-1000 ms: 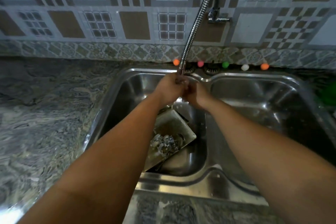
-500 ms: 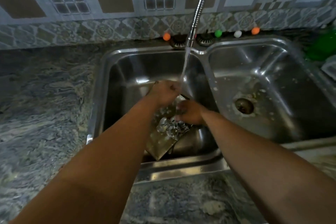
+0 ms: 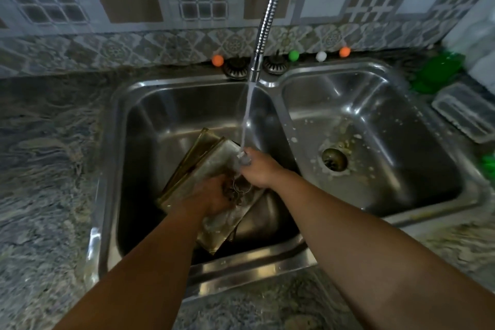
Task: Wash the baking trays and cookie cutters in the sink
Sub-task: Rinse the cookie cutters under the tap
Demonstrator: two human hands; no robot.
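Note:
Two stacked baking trays [image 3: 211, 161] lean tilted in the left basin [image 3: 160, 120] of a steel double sink. Small metal cookie cutters [image 3: 241, 191] lie on the upper tray between my hands. My left hand [image 3: 211, 195] reaches down onto the pile, its fingers curled round some cutters. A little higher, my right hand [image 3: 258, 169] is curled, and it pinches a small metal cutter at its fingertips. Water from the flexible tap hose [image 3: 267, 16] falls straight onto those fingertips.
The right basin [image 3: 375, 120] holds only food specks round its drain [image 3: 334, 159]. A clear plastic container [image 3: 466, 112] and a green item [image 3: 436, 72] sit on the counter at right. Small coloured balls [image 3: 217, 60] and two strainer plugs [image 3: 237, 68] line the back ledge. Marbled counter [image 3: 48, 155] spreads left.
Both hands came down from the hose nozzle into the left basin. Water now runs. The left hand dropped onto the cutters; the right hand rose under the stream.

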